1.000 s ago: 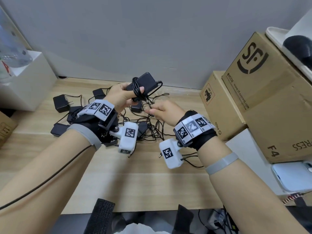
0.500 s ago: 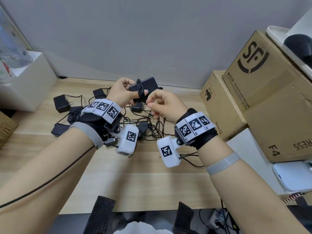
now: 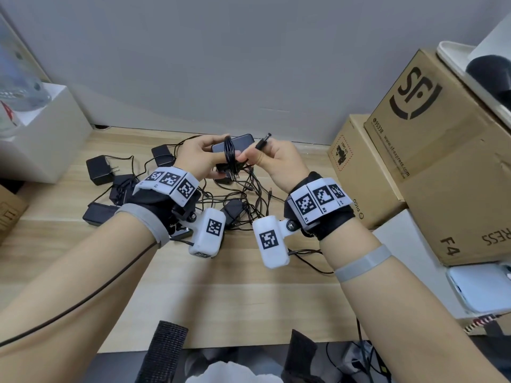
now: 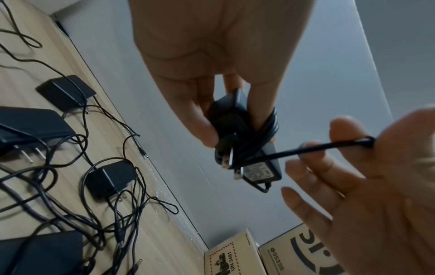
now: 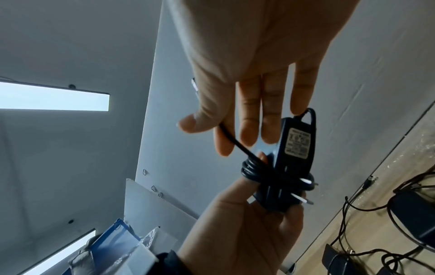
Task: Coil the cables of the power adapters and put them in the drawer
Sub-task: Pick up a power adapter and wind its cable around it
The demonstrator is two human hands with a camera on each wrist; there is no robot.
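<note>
A black power adapter (image 3: 235, 142) is held above the table by my left hand (image 3: 218, 161), whose fingers grip its body. Its cable is wound in a tight coil (image 3: 229, 156) around the adapter's middle. My right hand (image 3: 250, 157) pinches the cable's last free stretch right beside the coil, and the barrel plug (image 3: 263, 141) sticks up past the thumb. In the left wrist view the adapter (image 4: 231, 122) shows its two prongs and the taut cable end (image 4: 317, 148). In the right wrist view thumb and forefinger pinch the cable (image 5: 231, 139) next to the adapter (image 5: 294, 158). No drawer is in view.
Several more black adapters, one being (image 3: 98, 170), lie on the wooden table (image 3: 221, 299) in a tangle of cables (image 3: 249, 194) under my hands. A white box (image 3: 47, 142) stands at the left. Cardboard boxes (image 3: 442, 161) are stacked at the right.
My right hand rose from the tangle to the adapter, winding the last cable on. The plug end now pokes up beside the coil. The adapter has tipped flatter.
</note>
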